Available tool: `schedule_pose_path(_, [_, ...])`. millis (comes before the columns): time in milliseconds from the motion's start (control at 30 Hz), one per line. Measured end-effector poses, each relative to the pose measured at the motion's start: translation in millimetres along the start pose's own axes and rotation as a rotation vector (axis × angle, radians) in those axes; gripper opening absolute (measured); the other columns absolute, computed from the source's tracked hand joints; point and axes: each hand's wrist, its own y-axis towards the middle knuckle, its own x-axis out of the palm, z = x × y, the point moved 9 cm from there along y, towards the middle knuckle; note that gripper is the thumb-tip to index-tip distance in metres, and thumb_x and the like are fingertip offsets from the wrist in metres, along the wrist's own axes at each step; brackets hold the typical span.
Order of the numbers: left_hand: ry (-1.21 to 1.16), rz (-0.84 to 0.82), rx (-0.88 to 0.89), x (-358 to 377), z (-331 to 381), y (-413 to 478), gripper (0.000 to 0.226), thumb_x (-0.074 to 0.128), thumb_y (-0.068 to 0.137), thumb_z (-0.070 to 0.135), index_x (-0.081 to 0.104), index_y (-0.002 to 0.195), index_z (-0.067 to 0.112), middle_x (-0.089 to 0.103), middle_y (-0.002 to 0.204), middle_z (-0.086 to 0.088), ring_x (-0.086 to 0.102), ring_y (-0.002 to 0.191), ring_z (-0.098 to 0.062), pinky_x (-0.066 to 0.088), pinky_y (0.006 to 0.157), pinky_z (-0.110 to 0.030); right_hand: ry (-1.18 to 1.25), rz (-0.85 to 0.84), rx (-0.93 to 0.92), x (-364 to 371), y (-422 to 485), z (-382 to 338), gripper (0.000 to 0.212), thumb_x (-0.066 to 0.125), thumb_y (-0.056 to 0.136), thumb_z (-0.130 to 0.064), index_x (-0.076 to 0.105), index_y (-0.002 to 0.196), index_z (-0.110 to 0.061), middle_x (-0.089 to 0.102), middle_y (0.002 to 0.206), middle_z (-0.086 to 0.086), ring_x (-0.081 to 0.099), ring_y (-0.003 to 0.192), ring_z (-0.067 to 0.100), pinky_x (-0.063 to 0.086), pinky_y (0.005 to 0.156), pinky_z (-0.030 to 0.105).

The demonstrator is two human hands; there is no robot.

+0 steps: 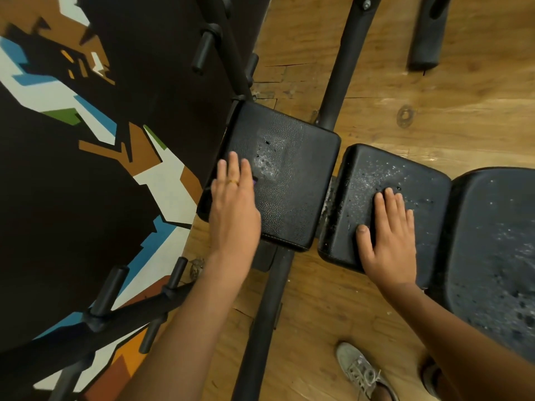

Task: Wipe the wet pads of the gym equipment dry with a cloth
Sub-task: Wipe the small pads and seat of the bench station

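Note:
Three black padded cushions lie in a row on a gym bench. My left hand [234, 204] lies flat on the left pad [292, 180], pressing down a purple cloth [255, 181]; only a sliver of it shows beside my fingers. A patch of water drops sits just right of those fingers. My right hand [388, 235] rests palm down, fingers spread, on the middle pad [376, 175], which is speckled with droplets. The right pad [492, 241] is also wet, and neither hand touches it.
The bench's black metal frame [341, 68] runs across a wooden floor [434, 96]. A painted wall with black weight pegs [202, 50] stands on the left. A grey shoe [362, 371] is near the bottom edge, and a dark post [425, 39] stands at the top right.

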Motion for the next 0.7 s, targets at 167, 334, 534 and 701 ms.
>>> schedule_pose_path(167, [0.012, -0.075, 0.162, 31.3, 32.4, -36.3, 0.062, 0.042, 0.106, 0.023, 0.014, 0.16, 0.012, 0.004, 0.167, -0.008, 0.002, 0.155, -0.025, 0.008, 0.125, -0.042, 0.004, -0.008, 0.0, -0.1, -0.3, 0.0, 0.068, 0.032, 0.101, -0.042, 0.021, 0.16, -0.011, 0.01, 0.169, 0.005, -0.001, 0.157, 0.018, 0.001, 0.127, 0.043])
schedule_pose_path(334, [-0.053, -0.079, 0.214, 22.6, 14.8, -31.2, 0.049, 0.036, 0.106, 0.026, 0.036, 0.154, 0.019, 0.025, 0.164, -0.006, 0.018, 0.153, -0.023, 0.019, 0.123, -0.044, 0.001, -0.015, 0.0, -0.4, -0.4, -0.7, 0.067, 0.032, 0.101, -0.042, 0.02, 0.161, -0.011, 0.009, 0.169, 0.005, -0.001, 0.157, 0.018, 0.002, 0.127, 0.044])
schedule_pose_path(534, [-0.108, 0.0, 0.179, 17.9, 3.8, -32.1, 0.06, 0.055, 0.095, 0.001, 0.043, 0.15, 0.023, 0.028, 0.163, -0.01, 0.02, 0.153, -0.029, 0.014, 0.121, -0.051, 0.009, -0.018, 0.003, 0.1, 0.4, -1.1, 0.068, 0.032, 0.101, -0.041, 0.021, 0.16, -0.01, 0.011, 0.169, 0.006, 0.0, 0.157, 0.019, 0.004, 0.127, 0.047])
schedule_pose_path(701, [-0.086, 0.128, 0.076, -21.2, -24.2, -1.5, 0.062, 0.049, 0.094, -0.005, 0.043, 0.151, 0.017, 0.029, 0.164, -0.006, 0.015, 0.154, -0.026, 0.019, 0.121, -0.049, 0.005, -0.017, -0.002, -0.1, 0.3, -0.5, 0.068, 0.032, 0.101, -0.041, 0.022, 0.16, -0.009, 0.011, 0.169, 0.006, 0.001, 0.157, 0.021, 0.004, 0.127, 0.046])
